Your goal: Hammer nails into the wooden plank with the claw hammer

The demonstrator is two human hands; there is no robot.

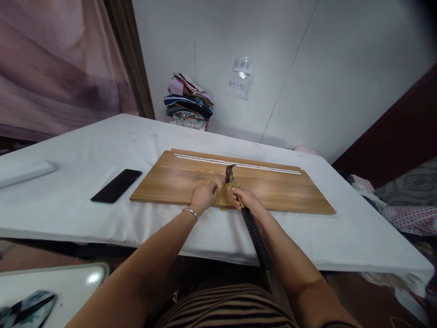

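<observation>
A wooden board (273,193) lies flat on the white table (85,155). My right hand (245,198) is closed round a hammer (229,173), gripping the shaft high up near the head; its black grip runs back along my forearm. The hammer head rests on the board. My left hand (204,195) sits on the board just left of the head, fingers curled together in a pinch; what they hold is too small to see. A small cluster of nails (197,178) lies on the board left of my hands. A white strip (239,163) runs along the board's far edge.
A black phone (116,185) lies on the table left of the board. Folded fabrics (188,102) are stacked against the wall behind. A white flat piece (23,171) lies at the far left. A lower white surface (51,287) sits at the bottom left.
</observation>
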